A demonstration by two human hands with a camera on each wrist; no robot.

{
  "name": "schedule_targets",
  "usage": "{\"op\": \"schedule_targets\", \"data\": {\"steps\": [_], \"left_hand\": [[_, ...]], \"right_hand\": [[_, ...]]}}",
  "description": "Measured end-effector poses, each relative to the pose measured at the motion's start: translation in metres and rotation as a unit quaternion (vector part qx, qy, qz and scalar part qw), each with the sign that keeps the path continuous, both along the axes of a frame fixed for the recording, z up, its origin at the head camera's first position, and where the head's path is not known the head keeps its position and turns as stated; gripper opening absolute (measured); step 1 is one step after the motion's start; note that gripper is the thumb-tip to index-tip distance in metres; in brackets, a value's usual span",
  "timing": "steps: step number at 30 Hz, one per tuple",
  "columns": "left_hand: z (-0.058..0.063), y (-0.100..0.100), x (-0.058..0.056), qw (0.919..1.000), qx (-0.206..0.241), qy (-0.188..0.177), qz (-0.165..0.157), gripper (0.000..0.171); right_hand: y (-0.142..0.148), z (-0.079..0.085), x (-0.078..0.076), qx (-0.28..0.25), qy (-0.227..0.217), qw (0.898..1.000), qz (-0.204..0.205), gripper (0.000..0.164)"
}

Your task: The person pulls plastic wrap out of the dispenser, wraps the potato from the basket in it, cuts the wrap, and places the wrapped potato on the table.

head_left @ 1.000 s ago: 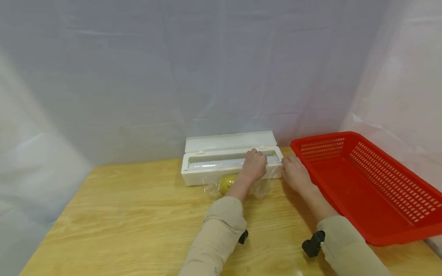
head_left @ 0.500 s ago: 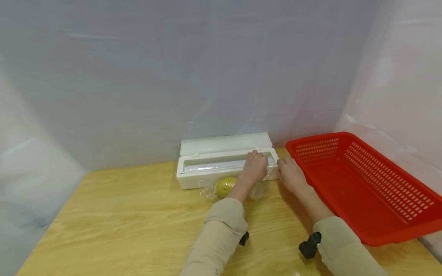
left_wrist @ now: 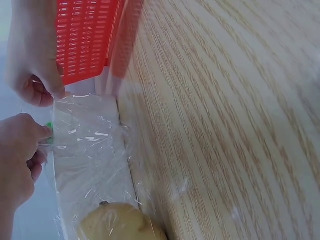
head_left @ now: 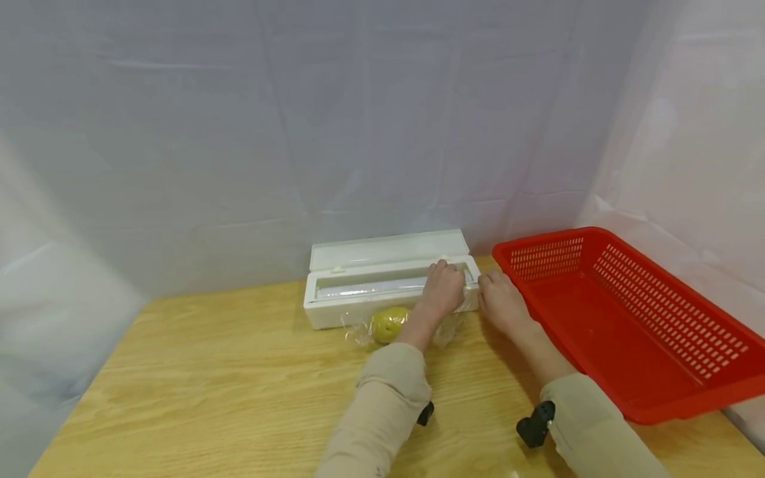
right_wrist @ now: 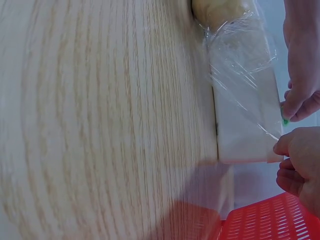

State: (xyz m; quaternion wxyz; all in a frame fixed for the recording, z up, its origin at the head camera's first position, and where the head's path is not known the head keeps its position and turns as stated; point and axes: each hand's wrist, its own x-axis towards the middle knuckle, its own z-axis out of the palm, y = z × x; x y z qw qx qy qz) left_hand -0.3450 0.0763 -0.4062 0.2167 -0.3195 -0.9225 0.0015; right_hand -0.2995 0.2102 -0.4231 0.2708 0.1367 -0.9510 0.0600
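Note:
A white cling film dispenser [head_left: 340,312] lies lengthwise with its lid raised, and a film roll [head_left: 370,287] shows inside. Clear cling film [left_wrist: 90,135] hangs down its front, over a yellow pear-like fruit [head_left: 387,324] with a dark stem. My left hand [head_left: 444,290] is over the front rim, where its thumb and fingers pinch a small green slider [left_wrist: 49,127]. At the right end corner my right hand [head_left: 504,302] pinches the film's edge between thumb and finger, as the right wrist view shows. Part of the fruit is hidden by my left forearm in the head view.
A red plastic basket [head_left: 627,342] with perforated walls stands on the right, close beside my right hand. Everything rests on a wooden table [head_left: 227,385]. Pale sheeting [head_left: 358,119] hangs behind and at both sides.
The head view has shifted slightly, so the scene sits a little further left. More of the fruit shows beside my left forearm. Both hands keep their places at the dispenser.

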Motion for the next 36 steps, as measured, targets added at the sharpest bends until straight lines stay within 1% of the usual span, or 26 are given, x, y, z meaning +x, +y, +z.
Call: {"op": "schedule_targets", "data": {"steps": [6, 12, 17, 24, 30, 36], "left_hand": [[0.002, 0.003, 0.001, 0.9999, 0.003, -0.013, 0.005, 0.006], [0.004, 0.006, 0.001, 0.9996, -0.004, -0.024, 0.013, 0.006], [0.005, 0.007, 0.002, 0.9997, 0.000, -0.021, 0.012, 0.006], [0.004, 0.010, 0.003, 0.9996, 0.004, -0.024, 0.013, 0.007], [0.004, 0.012, 0.003, 0.9997, -0.001, -0.012, 0.022, 0.008], [0.006, 0.013, 0.003, 0.9993, -0.004, -0.022, 0.028, 0.009]], "right_hand": [[0.001, -0.001, -0.001, 0.002, -0.003, 1.000, 0.002, 0.012], [0.001, -0.001, -0.002, -0.003, -0.006, 1.000, -0.001, 0.012], [0.001, -0.001, -0.002, -0.003, -0.003, 1.000, 0.001, 0.011], [0.001, -0.001, -0.001, -0.006, 0.004, 1.000, 0.008, 0.009], [0.001, 0.000, 0.000, -0.006, 0.015, 1.000, 0.015, 0.008], [0.001, 0.001, -0.001, -0.006, 0.011, 1.000, 0.012, 0.007]]}}
